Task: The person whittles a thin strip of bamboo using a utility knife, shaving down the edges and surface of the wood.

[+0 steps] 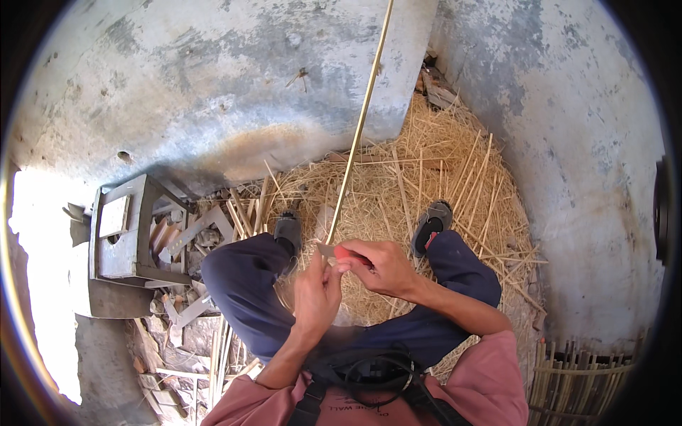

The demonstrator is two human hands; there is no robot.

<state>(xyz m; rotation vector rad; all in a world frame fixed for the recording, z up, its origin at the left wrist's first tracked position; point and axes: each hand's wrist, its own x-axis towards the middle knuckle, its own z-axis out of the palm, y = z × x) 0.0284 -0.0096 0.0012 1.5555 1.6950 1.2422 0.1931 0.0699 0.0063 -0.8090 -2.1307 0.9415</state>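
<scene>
With twelve o'clock at the top of the view, the hands meet a little below the middle, toward six. The left hand (317, 295) has its grip closed around the lower end of a long, thin, pale strip (348, 170) — it slants up from the fingers and leaves the view just past twelve o'clock, in front of a blotchy grey wall (234, 78). The right hand (387, 268) has its grip wrapped around a red-handled knife (342, 253), whose blade (325, 250) points toward nine and lies across the strip just above the left fingers. The two hands are close together; whether their fingertips touch, I cannot tell.

Beyond them, straw-like shavings (383, 188) cover the floor, with the left shoe (288, 226) toward nine o'clock and the right shoe (435, 216) toward three. Dark trousers (245, 284) cover the spread knees. Farther out at nine stands a worn wooden frame (117, 259) with a pale panel on its upper face. Broken pieces and loose sticks (217, 355) lie around eight o'clock — and upright slats (579, 387), bound by a crosspiece, stand at four.
</scene>
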